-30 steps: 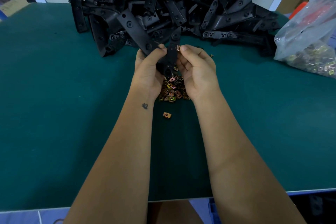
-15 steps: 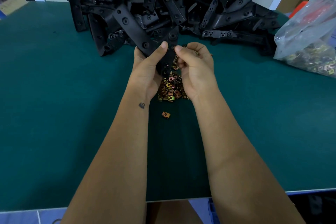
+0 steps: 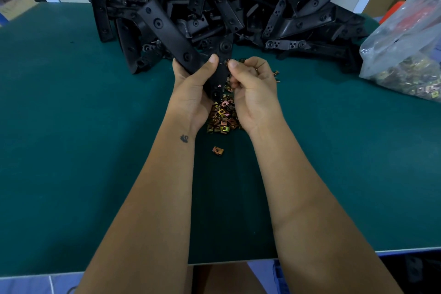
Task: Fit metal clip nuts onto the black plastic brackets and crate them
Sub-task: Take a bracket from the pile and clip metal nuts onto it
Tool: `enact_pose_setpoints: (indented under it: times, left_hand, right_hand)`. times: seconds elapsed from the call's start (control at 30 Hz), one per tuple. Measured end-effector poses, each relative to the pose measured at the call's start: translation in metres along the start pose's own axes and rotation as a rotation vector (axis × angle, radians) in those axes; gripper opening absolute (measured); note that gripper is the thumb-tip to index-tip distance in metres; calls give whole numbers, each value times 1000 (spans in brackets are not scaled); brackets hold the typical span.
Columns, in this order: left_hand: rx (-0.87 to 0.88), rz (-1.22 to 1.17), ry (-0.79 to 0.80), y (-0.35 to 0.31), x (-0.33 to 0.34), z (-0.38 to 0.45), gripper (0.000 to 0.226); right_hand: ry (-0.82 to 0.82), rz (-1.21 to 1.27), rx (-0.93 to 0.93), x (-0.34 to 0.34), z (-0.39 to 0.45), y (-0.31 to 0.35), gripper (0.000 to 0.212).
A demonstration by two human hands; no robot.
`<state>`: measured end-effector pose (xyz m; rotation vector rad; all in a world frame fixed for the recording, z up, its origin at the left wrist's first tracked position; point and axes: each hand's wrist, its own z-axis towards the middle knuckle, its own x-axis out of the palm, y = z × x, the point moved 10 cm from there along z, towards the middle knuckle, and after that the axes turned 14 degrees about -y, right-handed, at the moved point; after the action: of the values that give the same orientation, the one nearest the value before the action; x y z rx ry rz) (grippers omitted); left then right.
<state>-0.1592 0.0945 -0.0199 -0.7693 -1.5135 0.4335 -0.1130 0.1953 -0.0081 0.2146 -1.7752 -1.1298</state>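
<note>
My left hand point(image 3: 193, 88) grips a black plastic bracket point(image 3: 167, 31) by its lower end, thumb on top, above the green table. My right hand point(image 3: 253, 88) is curled right beside the bracket's right edge, thumb and fingertips pinched at that edge; a clip nut between them is too hidden to make out. Below both hands lies a small heap of gold and pink clip nuts point(image 3: 223, 118). One single clip nut point(image 3: 217, 150) lies apart, nearer to me.
A big pile of black brackets point(image 3: 238, 7) fills the back of the green table point(image 3: 71, 150). A clear plastic bag of clip nuts point(image 3: 405, 55) lies at the right edge. Cardboard boxes stand behind it. The table's front edge is near my elbows.
The right hand's thumb and fingers have closed in tighter at the bracket's edge, and the clip nut seen at its fingertips a second ago is now hidden. The left hand keeps its hold.
</note>
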Motion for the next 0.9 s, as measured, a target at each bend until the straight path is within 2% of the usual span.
enact_pose_setpoints:
  times: [0.13, 0.33, 0.7, 0.9]
  left_hand:
    - [-16, 10, 5, 1, -1, 0, 30]
    - [-70, 51, 42, 5, -2, 0, 33]
    - [-15, -17, -1, 4, 0, 1, 29]
    - [-30, 39, 36, 5, -3, 4, 26]
  right_hand:
    - [37, -24, 36, 1, 0, 0, 30]
    - [89, -198, -31, 0, 0, 13, 31]
    - [13, -84, -67, 2, -3, 11, 33]
    - [76, -235, -107, 8, -5, 14, 33]
